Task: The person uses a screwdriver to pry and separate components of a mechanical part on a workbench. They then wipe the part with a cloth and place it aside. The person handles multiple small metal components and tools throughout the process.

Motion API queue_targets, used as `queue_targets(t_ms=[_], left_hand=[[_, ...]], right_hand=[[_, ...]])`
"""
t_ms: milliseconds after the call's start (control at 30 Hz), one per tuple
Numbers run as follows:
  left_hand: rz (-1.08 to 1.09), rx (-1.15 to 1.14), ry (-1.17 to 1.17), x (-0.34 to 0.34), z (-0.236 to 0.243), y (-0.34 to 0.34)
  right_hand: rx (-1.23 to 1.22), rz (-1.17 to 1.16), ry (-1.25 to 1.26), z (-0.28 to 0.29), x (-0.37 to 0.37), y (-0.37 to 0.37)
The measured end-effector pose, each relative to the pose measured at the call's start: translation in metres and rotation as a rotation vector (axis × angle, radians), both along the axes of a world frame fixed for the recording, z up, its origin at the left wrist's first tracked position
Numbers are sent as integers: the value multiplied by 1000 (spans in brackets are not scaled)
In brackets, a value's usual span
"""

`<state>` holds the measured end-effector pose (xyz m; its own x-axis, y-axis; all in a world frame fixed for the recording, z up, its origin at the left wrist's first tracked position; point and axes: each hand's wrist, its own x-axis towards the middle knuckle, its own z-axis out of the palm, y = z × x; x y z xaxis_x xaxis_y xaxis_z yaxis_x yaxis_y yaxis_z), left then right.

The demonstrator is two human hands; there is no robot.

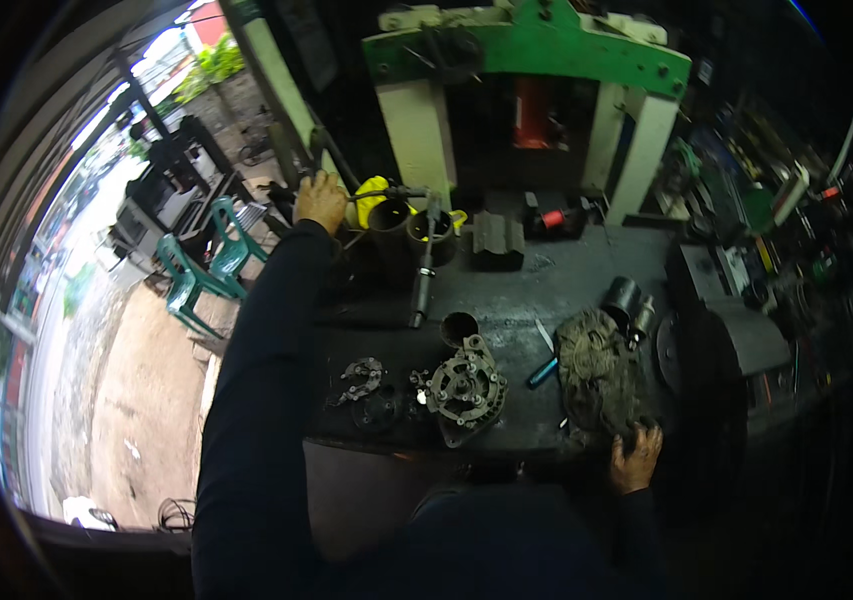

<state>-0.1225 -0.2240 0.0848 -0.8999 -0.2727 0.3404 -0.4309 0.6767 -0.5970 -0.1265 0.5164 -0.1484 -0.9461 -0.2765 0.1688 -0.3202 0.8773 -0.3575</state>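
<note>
At the back left of the dark workbench, my left hand (322,203) reaches out with its fingers bent down over something dark that I cannot make out. Close to its right stand two metal cylinders (386,217), with a yellow item (370,194) behind them. A long jointed metal tool (425,272) leans down from them onto the bench. My right hand (636,460) rests at the front edge, fingers a little apart, beside a crumpled dirty rag (594,372). Between my arms sit an alternator housing (468,390), a curved metal part (362,374) and a short open cylinder (459,328).
A green and cream press frame (526,50) rises behind the bench. A grooved metal block (498,240) sits before it. A blue-handled tool (543,373) and a dark cylinder (621,297) lie near the rag. Dark machinery (736,300) stands right; green chairs (186,280) stand left.
</note>
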Motion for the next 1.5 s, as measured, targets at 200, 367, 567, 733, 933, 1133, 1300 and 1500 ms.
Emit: queue_targets(t_ms=[200, 367, 567, 733, 933, 1133, 1300, 1500], left_hand=[[44, -87, -252, -44, -33, -57], [235, -74, -458, -65, -29, -51], [311, -92, -603, -78, -19, -53], [264, 1, -528, -80, -13, -57], [205, -65, -410, -58, -3, -23], [-12, 156, 217, 48, 8, 65], [-775, 2028, 1007, 206, -36, 238], [-498, 2816, 64, 230, -55, 438]], right_hand=[[-90, -223, -10, -8, 123, 54], [12, -550, -187, -38, 202, 69], [-41, -662, -403, -52, 236, 71], [-96, -640, -471, -57, 236, 63], [-92, -580, -468, -61, 224, 61], [-99, -547, -584, -78, 209, 83], [-5, -351, -770, -96, 177, 85], [1, 70, -898, -86, 99, 102]])
